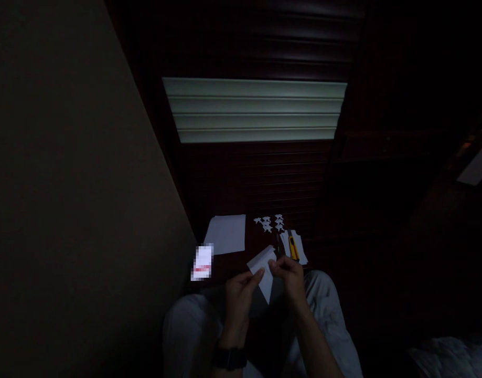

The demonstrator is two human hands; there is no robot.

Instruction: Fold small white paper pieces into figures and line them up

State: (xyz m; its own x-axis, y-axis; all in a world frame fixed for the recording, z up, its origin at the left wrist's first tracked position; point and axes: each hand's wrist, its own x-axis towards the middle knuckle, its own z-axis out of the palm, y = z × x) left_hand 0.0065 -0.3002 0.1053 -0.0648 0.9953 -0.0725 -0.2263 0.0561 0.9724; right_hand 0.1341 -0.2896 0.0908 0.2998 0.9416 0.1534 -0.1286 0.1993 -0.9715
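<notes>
Between my two hands is a folded sheet of white paper (265,286), its lower end coming to a point above my lap. My left hand (241,287) pinches its left side, thumb on top. My right hand (288,270) grips the upper right edge between thumb and fingers. Just beyond my right hand lies a yellow utility knife (293,248) on some white paper pieces (300,244). Several small white star-like paper cutouts (267,224) are grouped at the far side of the dark table.
A stack of white paper (227,233) lies at the table's left, with a blurred-out bright object (202,261) in front of it. A wall (87,184) rises close on the left. Dark slatted panels (256,163) with a pale section (256,110) stand behind the table.
</notes>
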